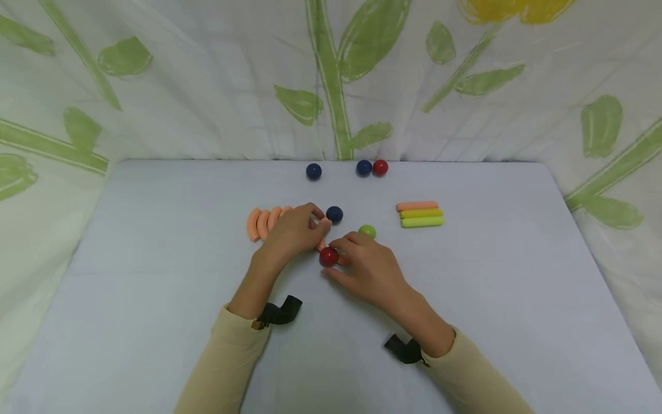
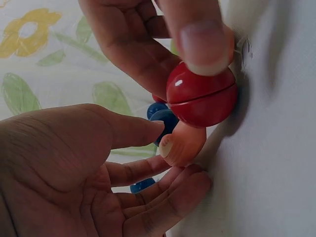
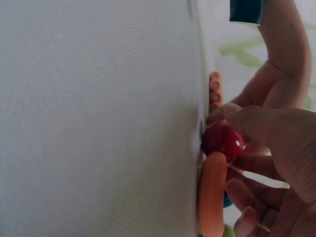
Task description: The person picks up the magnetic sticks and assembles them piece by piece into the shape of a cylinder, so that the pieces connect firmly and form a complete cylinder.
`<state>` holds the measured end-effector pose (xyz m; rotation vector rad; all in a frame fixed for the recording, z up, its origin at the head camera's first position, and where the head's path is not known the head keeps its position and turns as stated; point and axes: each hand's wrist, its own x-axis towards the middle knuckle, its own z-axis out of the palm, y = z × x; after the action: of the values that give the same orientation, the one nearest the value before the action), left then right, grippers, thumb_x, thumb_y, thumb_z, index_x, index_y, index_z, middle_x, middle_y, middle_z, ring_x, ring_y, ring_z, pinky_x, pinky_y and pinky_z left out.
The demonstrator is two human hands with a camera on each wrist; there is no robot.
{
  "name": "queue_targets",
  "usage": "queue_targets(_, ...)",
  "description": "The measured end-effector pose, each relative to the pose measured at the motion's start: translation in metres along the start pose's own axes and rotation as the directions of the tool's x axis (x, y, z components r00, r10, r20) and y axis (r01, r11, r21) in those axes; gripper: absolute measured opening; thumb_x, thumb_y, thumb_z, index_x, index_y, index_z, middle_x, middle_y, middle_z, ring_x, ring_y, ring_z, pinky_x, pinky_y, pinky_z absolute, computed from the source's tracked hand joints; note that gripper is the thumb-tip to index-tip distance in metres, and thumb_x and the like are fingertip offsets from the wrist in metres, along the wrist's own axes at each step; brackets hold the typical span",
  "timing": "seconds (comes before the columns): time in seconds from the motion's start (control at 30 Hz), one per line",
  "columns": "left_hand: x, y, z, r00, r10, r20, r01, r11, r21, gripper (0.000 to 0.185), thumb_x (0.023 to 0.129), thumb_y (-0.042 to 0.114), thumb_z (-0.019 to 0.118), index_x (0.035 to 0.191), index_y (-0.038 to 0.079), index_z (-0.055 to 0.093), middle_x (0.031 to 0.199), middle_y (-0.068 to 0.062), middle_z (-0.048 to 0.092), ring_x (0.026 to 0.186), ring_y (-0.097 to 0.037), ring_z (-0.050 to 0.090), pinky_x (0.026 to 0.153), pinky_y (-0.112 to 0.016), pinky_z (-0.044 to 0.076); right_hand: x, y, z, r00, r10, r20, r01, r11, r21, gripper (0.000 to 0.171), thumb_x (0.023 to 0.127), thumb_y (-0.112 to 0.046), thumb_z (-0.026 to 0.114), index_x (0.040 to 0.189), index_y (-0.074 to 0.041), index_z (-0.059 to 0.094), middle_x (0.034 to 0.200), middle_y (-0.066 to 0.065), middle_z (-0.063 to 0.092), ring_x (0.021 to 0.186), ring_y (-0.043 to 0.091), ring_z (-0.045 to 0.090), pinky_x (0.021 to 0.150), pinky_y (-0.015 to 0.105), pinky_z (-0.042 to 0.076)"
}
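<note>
Right hand (image 1: 369, 267) pinches the red ball (image 1: 328, 256) against the stick's (image 2: 183, 144) near end; left hand (image 1: 295, 230) – fingers loosely curled – steadies the stick.

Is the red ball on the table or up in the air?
On the table: the red ball rests on the cloth, right hand pinching it.

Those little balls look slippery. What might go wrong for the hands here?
1. The red ball is only pinched by the right hand against an orange rod; it might slip and roll across the smooth table.
2. The left hand sits close to the dark blue ball and green ball; a nudge may send them rolling.
3. Three balls lie near the far edge and might drop off.
</note>
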<state>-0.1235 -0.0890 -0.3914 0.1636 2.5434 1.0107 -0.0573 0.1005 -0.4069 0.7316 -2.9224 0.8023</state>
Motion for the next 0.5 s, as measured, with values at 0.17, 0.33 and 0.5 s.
queue_targets(0.17, -0.0008, 0.0019, 0.0002, 0.998, 0.039, -0.042, -0.036, 0.998, 0.056, 0.046, 0.105, 0.035, 0.060, 0.142, 0.007, 0.059, 0.113, -0.012, 0.071, 0.097, -0.024, 0.066, 0.085, -0.038, 0.055, 0.0020, 0.0009, 0.0038, 1.000, 0.001, 0.025, 0.000, 0.999, -0.042, 0.036, 0.089, -0.031, 0.088, 0.120, -0.017, 0.076, 0.108, 0.001, 0.073, 0.087, 0.012, 0.067, 0.070, 0.031, 0.059)
queue_targets(0.33, 0.0020, 0.0036, 0.0035, 0.987, 0.139, -0.075, -0.129, 0.984, 0.124, 0.050, 0.106, 0.035, 0.060, 0.150, 0.012, 0.055, 0.138, -0.021, 0.061, 0.109, -0.032, 0.065, 0.093, -0.047, 0.056, 0.0033, 0.0027, 0.0076, 0.999, -0.030, 0.042, 0.032, 0.998, -0.046, 0.040, 0.092, -0.030, 0.085, 0.128, -0.017, 0.073, 0.108, 0.001, 0.072, 0.084, 0.012, 0.064, 0.070, 0.031, 0.058)
queue_targets(0.5, 0.0056, 0.0023, 0.0087, 0.969, 0.239, -0.066, -0.227, 0.962, 0.148, 0.044, 0.108, 0.027, 0.061, 0.150, 0.017, 0.059, 0.144, -0.017, 0.061, 0.117, -0.029, 0.062, 0.100, -0.046, 0.054, 0.0019, 0.0025, 0.0102, 0.998, -0.042, 0.039, 0.044, 0.997, -0.068, 0.041, 0.094, -0.035, 0.083, 0.129, -0.018, 0.072, 0.107, 0.000, 0.072, 0.084, 0.012, 0.063, 0.069, 0.032, 0.058)
